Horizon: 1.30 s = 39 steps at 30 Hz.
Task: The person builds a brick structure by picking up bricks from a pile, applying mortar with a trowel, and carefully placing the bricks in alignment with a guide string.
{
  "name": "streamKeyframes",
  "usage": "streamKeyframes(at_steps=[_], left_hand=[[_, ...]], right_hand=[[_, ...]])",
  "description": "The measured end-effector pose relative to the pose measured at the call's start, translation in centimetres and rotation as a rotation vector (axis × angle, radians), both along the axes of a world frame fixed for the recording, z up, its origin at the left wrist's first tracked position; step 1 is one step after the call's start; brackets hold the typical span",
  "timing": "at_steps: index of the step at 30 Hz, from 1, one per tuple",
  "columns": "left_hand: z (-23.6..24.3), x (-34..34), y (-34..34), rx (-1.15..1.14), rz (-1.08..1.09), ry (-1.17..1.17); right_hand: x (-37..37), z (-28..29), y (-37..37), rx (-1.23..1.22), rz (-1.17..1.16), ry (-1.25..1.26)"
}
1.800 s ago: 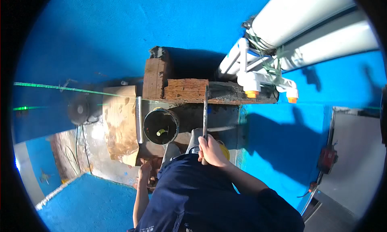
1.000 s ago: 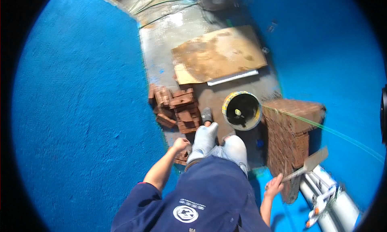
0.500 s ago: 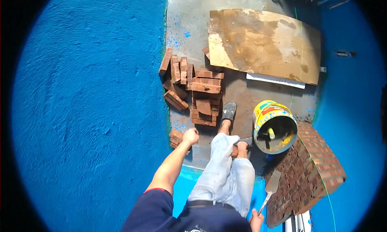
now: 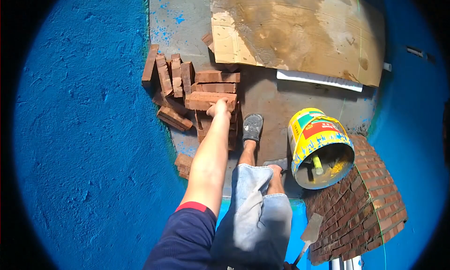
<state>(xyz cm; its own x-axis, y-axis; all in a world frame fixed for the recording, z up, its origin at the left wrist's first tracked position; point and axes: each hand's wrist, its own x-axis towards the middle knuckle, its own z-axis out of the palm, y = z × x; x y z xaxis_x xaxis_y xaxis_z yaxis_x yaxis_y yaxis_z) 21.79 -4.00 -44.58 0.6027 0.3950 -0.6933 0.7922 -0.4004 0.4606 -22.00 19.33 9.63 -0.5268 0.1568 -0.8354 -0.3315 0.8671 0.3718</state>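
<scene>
My left hand (image 4: pixel 219 108) reaches out to the brick pile and grips a red brick (image 4: pixel 199 100) lying on top of the stack. Around it are several more bricks (image 4: pixel 171 115), some on edge and some stacked flat. At the bottom edge my right hand (image 4: pixel 289 265), mostly cut off, holds a flat metal trowel (image 4: pixel 311 228) by its handle, near the low brick wall (image 4: pixel 356 199). A yellow bucket (image 4: pixel 304 129) stands between the pile and the wall, with a pale yellow-green handled object (image 4: pixel 317 164) inside.
A stained cardboard sheet (image 4: pixel 300 31) lies on the grey floor above a white strip (image 4: pixel 318 81). Blue rough walls (image 4: pixel 84 129) border both sides. A green string crosses the brick wall, and white pipes (image 4: pixel 346 263) show at the bottom. My legs and shoes are below the pile.
The view has turned from the wall and pipes to the brick pile. My left arm has stretched forward onto a brick. The trowel stays in my right hand.
</scene>
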Motion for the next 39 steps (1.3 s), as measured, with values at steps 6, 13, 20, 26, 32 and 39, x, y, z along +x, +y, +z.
streamKeyframes(at_steps=[6, 13, 20, 26, 32, 39], left_hand=[[13.8, 1.0, 1.9, -0.409, -0.386, 0.474], [38.2, 0.6, 12.4, -0.82, -0.499, 0.936], [54.7, -8.1, 10.7, -1.087, -0.623, 1.051], [56.9, -18.1, 7.9, -1.246, -0.62, 1.108], [62.7, -30.0, 5.4, -1.505, -0.781, 1.282], [67.1, -32.9, 4.0, -1.379, -1.236, 1.493]], right_hand=[[-2.2, 0.8, 4.6, -0.068, 0.101, -0.075], [-5.3, -0.2, 4.4, -0.324, -0.342, -0.076], [-9.1, 1.6, 3.8, -0.587, -0.22, -0.185], [-9.5, 6.4, -1.0, -0.655, -0.484, -0.744], [-7.3, 12.2, -4.7, -0.819, -0.871, -1.206], [-2.7, 16.3, -2.5, -1.114, -1.376, -1.11]])
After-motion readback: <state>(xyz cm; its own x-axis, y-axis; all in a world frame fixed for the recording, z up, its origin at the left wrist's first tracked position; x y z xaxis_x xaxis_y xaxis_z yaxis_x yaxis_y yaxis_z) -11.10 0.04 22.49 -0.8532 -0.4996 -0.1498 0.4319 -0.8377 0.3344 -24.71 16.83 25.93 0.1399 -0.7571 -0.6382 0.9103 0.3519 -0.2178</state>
